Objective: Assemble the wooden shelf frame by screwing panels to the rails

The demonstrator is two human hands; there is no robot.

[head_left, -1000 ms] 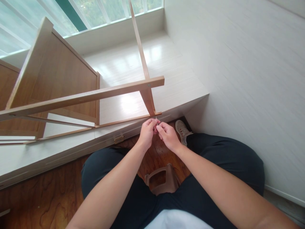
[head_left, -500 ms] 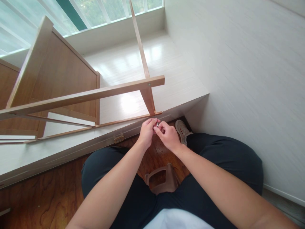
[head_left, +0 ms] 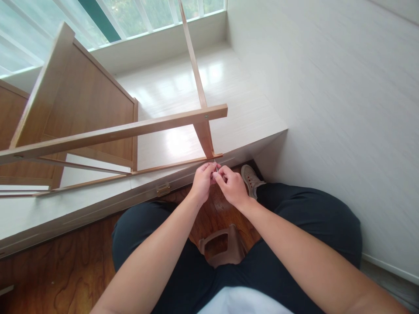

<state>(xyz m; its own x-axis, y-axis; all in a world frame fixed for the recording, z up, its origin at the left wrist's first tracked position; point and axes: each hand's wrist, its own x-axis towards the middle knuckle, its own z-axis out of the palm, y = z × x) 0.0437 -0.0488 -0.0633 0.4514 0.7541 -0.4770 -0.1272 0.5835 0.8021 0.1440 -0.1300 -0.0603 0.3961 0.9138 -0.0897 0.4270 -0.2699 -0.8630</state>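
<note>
**Two hands pinch a small metal piece at the foot of a wooden frame**

A tiny metal piece [head_left: 215,167], too small to name, sits between the fingertips of both hands, just below the lower corner of a light wooden frame [head_left: 203,131]. The left hand [head_left: 202,182] and the right hand [head_left: 231,185] are drawn close together, fingertips meeting, both curled shut around that little piece. Whether it touches the frame cannot be told from here.

The frame lies tipped on a raised white platform [head_left: 235,117], its slats crossing at the corner near the hands; one long rail [head_left: 114,133] runs off to the left, and a thin upright [head_left: 193,56] climbs toward the window. Further left a panelled wooden side [head_left: 81,104] stands tilted on the same platform. A small brass hinge [head_left: 163,190] shows on the platform's front edge.

The person sits cross-legged in dark trousers [head_left: 294,226] on a dark, swirly-grained wooden floor [head_left: 59,270], a pale shoe [head_left: 250,179] tucked against the platform. A brown plastic stool [head_left: 221,246] shows between the knees. A white wall [head_left: 327,87] closes the right side, and daylight from the window [head_left: 131,13] glares off the platform's glossy top.
</note>
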